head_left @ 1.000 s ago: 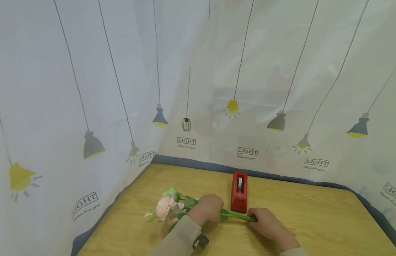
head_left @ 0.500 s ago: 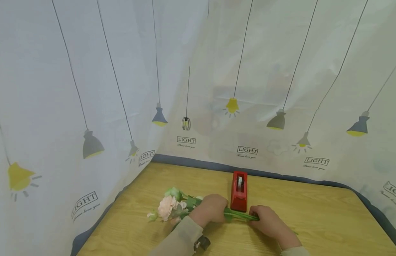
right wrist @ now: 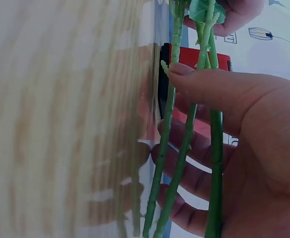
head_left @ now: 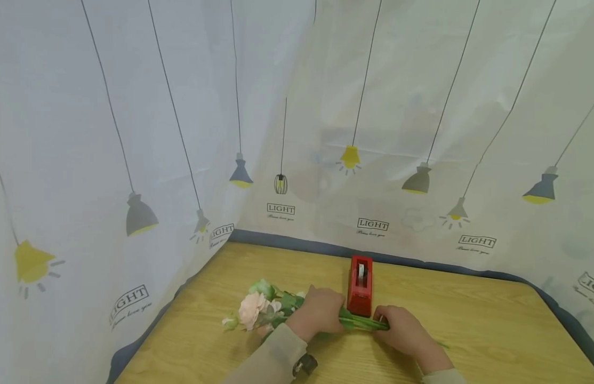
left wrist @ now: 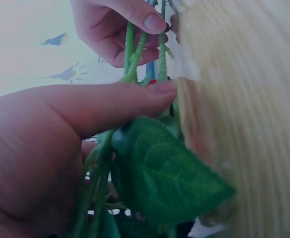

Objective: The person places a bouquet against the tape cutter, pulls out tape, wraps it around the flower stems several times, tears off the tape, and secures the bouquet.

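A bunch of flowers (head_left: 251,310) with pale pink and greenish-white blooms lies low over the table, its heads toward the left. My left hand (head_left: 323,310) grips the bunch just below the blooms, thumb laid across the stems. In the left wrist view a broad green leaf (left wrist: 165,171) hangs below that thumb. Bare green stems (head_left: 360,321) run rightward to my right hand (head_left: 401,330), which holds them closer to their lower ends. Several stems (right wrist: 166,134) pass between its thumb and curled fingers in the right wrist view.
A red tape dispenser (head_left: 360,290) stands just behind the stems on the wooden table (head_left: 470,309). White curtains (head_left: 297,133) printed with hanging lamps enclose the back and left. A thin green piece (head_left: 442,345) shows on the table beyond my right wrist.
Both hands and the bunch have shifted slightly to the right and away from me. The grip of each hand on the stems looks the same, and the tape dispenser stays in place.
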`<control>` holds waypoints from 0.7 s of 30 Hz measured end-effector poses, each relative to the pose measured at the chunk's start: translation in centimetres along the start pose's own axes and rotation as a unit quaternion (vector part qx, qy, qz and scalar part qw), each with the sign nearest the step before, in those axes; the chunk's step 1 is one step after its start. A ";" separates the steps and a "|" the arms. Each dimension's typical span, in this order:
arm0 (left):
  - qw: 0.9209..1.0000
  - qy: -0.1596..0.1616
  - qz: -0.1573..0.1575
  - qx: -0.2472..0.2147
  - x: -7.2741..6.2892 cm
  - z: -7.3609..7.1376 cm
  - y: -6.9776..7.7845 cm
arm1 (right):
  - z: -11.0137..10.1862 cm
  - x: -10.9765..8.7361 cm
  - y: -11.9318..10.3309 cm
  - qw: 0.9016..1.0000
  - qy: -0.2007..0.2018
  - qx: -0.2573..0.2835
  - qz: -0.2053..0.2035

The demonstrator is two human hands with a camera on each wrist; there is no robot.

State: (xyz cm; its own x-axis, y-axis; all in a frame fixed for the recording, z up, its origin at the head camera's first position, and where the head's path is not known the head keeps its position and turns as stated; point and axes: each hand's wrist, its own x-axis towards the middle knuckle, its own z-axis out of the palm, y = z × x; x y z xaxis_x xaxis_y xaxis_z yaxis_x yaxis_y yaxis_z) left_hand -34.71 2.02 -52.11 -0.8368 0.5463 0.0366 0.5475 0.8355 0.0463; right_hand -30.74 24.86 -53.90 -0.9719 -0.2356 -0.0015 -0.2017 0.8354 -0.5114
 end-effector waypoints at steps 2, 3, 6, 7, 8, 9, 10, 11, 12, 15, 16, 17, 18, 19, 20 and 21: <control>1.000 -0.003 -0.003 0.008 -0.1 -0.3 0.1 | -0.1 0.0 -0.1 1.000 0.002 -0.004 0.010; 1.000 -0.005 -0.003 0.010 -0.1 -0.4 0.2 | -0.1 -0.1 -0.2 1.000 0.003 -0.004 0.014; 1.000 -0.014 -0.001 0.010 -0.2 -0.8 0.4 | -0.3 -0.1 -0.4 1.000 -0.002 0.001 0.024; 1.000 -0.016 0.000 0.009 -0.2 -0.9 0.5 | -0.4 -0.1 -0.5 1.000 -0.004 0.003 0.026; 1.000 -0.018 0.001 0.008 -0.2 -0.9 0.5 | -0.4 -0.1 -0.6 1.000 -0.006 0.005 0.028; 1.000 -0.017 0.003 0.005 -0.2 -0.9 0.6 | -0.5 -0.1 -0.6 1.000 -0.007 0.005 0.028; 1.000 -0.017 0.007 0.002 -0.3 -1.0 0.6 | -0.5 -0.1 -0.6 1.000 -0.009 0.006 0.027; 1.000 -0.015 0.012 -0.003 -0.3 -1.1 0.7 | -0.6 -0.2 -0.7 1.000 -0.009 0.006 0.026; 1.000 -0.012 0.019 -0.008 -0.3 -1.1 0.7 | -0.6 -0.2 -0.7 1.000 -0.010 0.006 0.024; 0.999 -0.003 0.046 -0.025 -0.3 -1.3 0.8 | -0.7 -0.2 -0.7 1.000 -0.008 0.005 0.021; 0.998 -0.002 0.053 -0.033 -0.2 -1.3 0.8 | -0.7 -0.2 -0.7 1.000 -0.009 0.005 0.020; 0.998 -0.002 0.058 -0.039 -0.2 -1.3 0.8 | -0.8 -0.3 -0.7 1.000 -0.009 0.005 0.018; 0.997 -0.003 0.060 -0.047 -0.2 -1.3 0.8 | -0.8 -0.2 -0.7 1.000 -0.010 0.006 0.014; 0.997 -0.004 0.061 -0.055 -0.1 -1.3 0.8 | -0.8 -0.2 -0.7 1.000 -0.010 0.007 0.012; 0.996 -0.004 0.059 -0.063 -0.1 -1.3 0.8 | -0.9 -0.2 -0.7 1.000 -0.010 0.008 0.008; 0.996 -0.004 0.057 -0.069 0.0 -1.3 0.8 | -0.9 -0.3 -0.7 1.000 -0.011 0.009 0.006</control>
State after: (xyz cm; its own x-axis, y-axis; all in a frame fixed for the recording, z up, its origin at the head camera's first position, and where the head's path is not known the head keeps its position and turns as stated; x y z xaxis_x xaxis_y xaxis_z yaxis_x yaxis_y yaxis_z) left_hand -34.27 2.56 -50.82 -0.7690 0.6379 0.0417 0.6338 0.7523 0.1796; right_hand -30.46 24.78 -52.72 -0.9712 -0.2369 -0.0254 -0.1885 0.8292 -0.5262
